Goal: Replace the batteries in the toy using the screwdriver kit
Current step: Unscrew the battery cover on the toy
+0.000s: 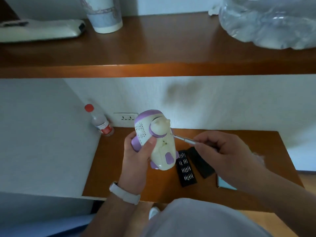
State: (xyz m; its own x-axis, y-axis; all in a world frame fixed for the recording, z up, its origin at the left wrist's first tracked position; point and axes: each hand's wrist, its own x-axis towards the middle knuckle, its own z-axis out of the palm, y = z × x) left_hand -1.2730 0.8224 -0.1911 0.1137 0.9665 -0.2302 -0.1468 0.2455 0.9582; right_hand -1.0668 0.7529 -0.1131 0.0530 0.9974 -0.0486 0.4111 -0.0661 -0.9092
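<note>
Our left hand (136, 151) wraps the toy (156, 139) above the worktop (119, 168); our right hand (222, 151) pinches the screwdriver (183, 139), its tip at the toy's side. The toy looks light, smooth and slippery, so we hold its waist.

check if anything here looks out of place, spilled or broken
Nothing spilled or broken. Two small oddities: a dark smudge on the white wall under the shelf, and the bottle in the corner looks tilted, though the wide lens may cause that. The left hand gripping the toy and right hand holding the screwdriver look normal.
</note>
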